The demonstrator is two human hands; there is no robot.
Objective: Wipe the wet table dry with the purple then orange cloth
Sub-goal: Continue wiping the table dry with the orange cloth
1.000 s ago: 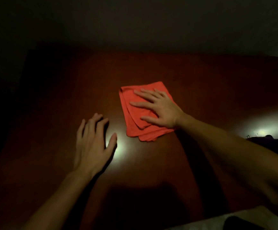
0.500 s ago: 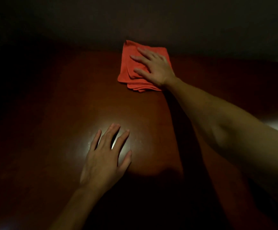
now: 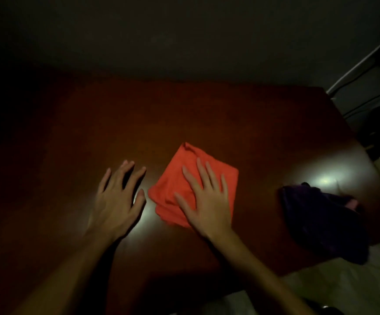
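Note:
A folded orange cloth point(image 3: 180, 178) lies on the dark red-brown table point(image 3: 184, 114), near the middle. My right hand point(image 3: 204, 201) presses flat on it, fingers spread, covering its near right part. My left hand point(image 3: 118, 198) rests flat on the bare table just left of the cloth, fingers apart, holding nothing. A crumpled purple cloth point(image 3: 320, 223) sits at the table's near right corner, apart from both hands.
The room is dim, with bright glare patches on the tabletop between the hands and near the purple cloth. The table's right edge runs diagonally at the far right, with cables and a pale floor beyond it. A dark wall stands behind the table.
My right hand has pulled the orange cloth back from the far edge to the near middle of the table. The left hand stayed flat on the table.

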